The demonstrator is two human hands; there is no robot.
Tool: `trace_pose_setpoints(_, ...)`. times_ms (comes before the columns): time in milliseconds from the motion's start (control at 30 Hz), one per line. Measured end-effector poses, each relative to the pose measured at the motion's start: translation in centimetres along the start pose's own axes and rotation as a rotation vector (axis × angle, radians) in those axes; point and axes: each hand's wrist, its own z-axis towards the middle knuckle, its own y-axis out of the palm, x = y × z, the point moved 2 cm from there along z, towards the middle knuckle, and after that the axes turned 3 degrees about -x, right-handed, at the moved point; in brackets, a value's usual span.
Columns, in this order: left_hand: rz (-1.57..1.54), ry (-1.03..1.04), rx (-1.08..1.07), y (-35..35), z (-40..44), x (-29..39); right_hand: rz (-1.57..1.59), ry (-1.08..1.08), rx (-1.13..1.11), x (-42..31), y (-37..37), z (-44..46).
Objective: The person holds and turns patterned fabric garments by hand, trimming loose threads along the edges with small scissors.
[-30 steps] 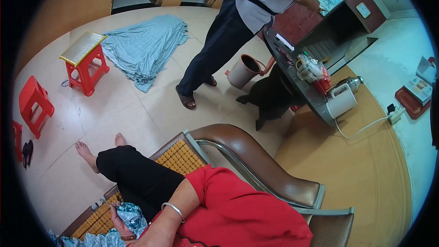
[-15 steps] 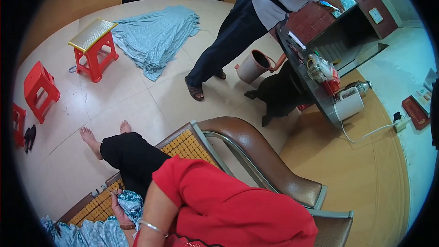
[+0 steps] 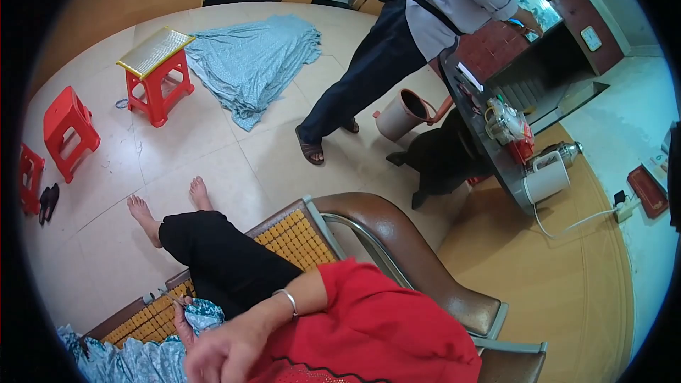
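From my head view, my right hand (image 3: pixel 227 351) sits low, its fingers bent and blurred by motion, so I cannot tell whether it grips anything; a silver bracelet (image 3: pixel 290 301) circles that wrist below my red sleeve (image 3: pixel 383 312); my left hand (image 3: pixel 183 325), partly hidden behind the right, is closed on a teal-and-white patterned cloth (image 3: pixel 204 315), which bunches just beside my black trousers (image 3: pixel 227 255), above the tiled seat mat (image 3: pixel 301 237); paler patterned fabric (image 3: pixel 135 362) spreads along the lower left; a brown armrest (image 3: pixel 397 234) curves beyond the mat; ahead, a light blue sheet (image 3: pixel 248 64) lies on the floor near a red stool with a gold-rimmed top (image 3: pixel 159 81); a person in dark trousers (image 3: pixel 376 64) stands by the dark table (image 3: pixel 482 117), which carries a glass teapot (image 3: pixel 504 124) and a white electric kettle (image 3: pixel 547 183).
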Motion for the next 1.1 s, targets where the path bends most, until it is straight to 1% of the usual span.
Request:
trace_pose_setpoints(33,0.052,0.037,-0.022,1.3,-0.3,-0.6,0.044,-0.006,0.092,0.6,-1.9,-1.3)
trace_pose_setpoints(67,0.108,0.070,-0.037,2.7,-1.1,-1.2,0.085,-0.124,0.213,2.1,-4.9,-1.8)
trace_pose_setpoints(133,0.228,0.143,-0.076,5.1,-2.3,-1.8,0.061,-0.160,0.478,4.6,-9.6,-4.0)
trace_pose_setpoints(167,0.231,0.144,-0.080,5.7,-2.5,-2.0,0.057,-0.163,0.476,5.1,-10.4,-4.1)
trace_pose_setpoints(300,0.912,0.500,-0.126,7.6,-3.5,-2.0,-0.457,0.004,0.623,7.8,-11.6,-4.3)
trace_pose_setpoints(333,0.913,0.502,-0.124,7.6,-3.5,-2.1,-0.455,0.003,0.621,7.8,-11.5,-4.2)
trace_pose_setpoints(467,0.928,0.425,-0.290,8.2,-3.1,-2.5,-0.284,0.091,0.691,7.6,-11.0,-3.2)
trace_pose_setpoints(500,0.930,0.427,-0.288,8.4,-3.1,-2.7,-0.282,0.090,0.689,7.9,-11.2,-3.0)
trace_pose_setpoints(633,0.659,0.400,-0.110,9.3,-2.5,-4.9,-0.204,0.083,0.772,10.0,-13.2,-2.8)
trace_pose_setpoints(667,0.658,0.403,-0.113,8.9,-2.2,-4.8,-0.208,0.084,0.770,10.0,-13.2,-2.8)
trace_pose_setpoints(800,0.620,0.319,-0.158,6.3,-1.2,-3.6,-0.126,0.195,0.784,10.2,-13.2,-2.6)
trace_pose_setpoints(833,0.619,0.320,-0.158,6.7,-1.3,-3.7,-0.126,0.196,0.784,10.5,-13.4,-2.5)
trace_pose_setpoints(967,0.461,0.403,0.021,8.6,-1.5,-4.8,-0.674,-0.043,0.872,12.0,-15.0,-1.6)
trace_pose_setpoints(1000,0.456,0.407,0.018,8.6,-1.5,-4.5,-0.663,-0.023,0.864,11.5,-15.7,-1.5)
trace_pose_setpoints(1033,0.536,0.370,-0.093,8.7,-1.5,-4.1,-0.652,-0.004,0.857,10.3,-16.4,-1.4)
trace_pose_setpoints(1067,0.617,0.332,-0.200,8.6,-1.6,-3.5,-0.648,-0.097,0.876,7.2,-15.8,-1.3)
trace_pose_setpoints(1100,0.699,0.291,-0.305,8.4,-1.8,-3.0,-0.823,-0.123,0.930,3.6,-15.0,-1.3)
